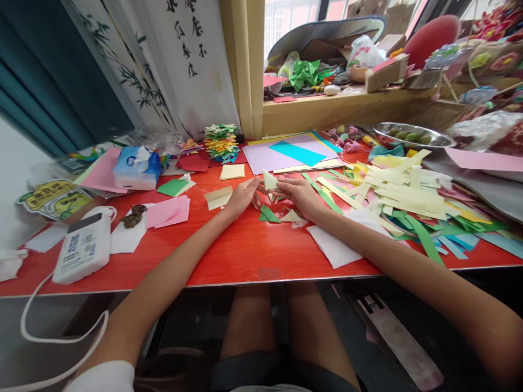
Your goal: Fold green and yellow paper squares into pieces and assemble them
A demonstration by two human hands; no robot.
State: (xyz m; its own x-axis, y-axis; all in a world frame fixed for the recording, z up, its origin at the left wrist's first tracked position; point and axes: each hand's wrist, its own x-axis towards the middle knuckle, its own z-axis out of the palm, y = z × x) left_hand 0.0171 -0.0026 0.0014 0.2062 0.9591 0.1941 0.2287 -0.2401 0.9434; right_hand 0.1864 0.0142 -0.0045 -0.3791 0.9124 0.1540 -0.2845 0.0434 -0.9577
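A small piece of pale cream folded paper (269,180) is held just above the red table, its pointed tip upward. My right hand (299,195) pinches it from the right between thumb and fingers. From the left, the fingertips of my left hand (242,199) meet its lower left edge, with the other fingers curled below. Under the hands lie a green folded triangle (268,214) and a pale folded triangle (291,215) beside a scrap of clear plastic. A tan paper rectangle (216,198) rests left of my left hand.
Cut paper strips (408,188) pile up at the right, with a metal bowl (413,134) behind. A stack of folded coloured pieces (222,142) stands at the back. Purple sheets (261,158), a tissue pack (137,167), pink paper (174,211) and a white corded box (84,246) surround the workspace.
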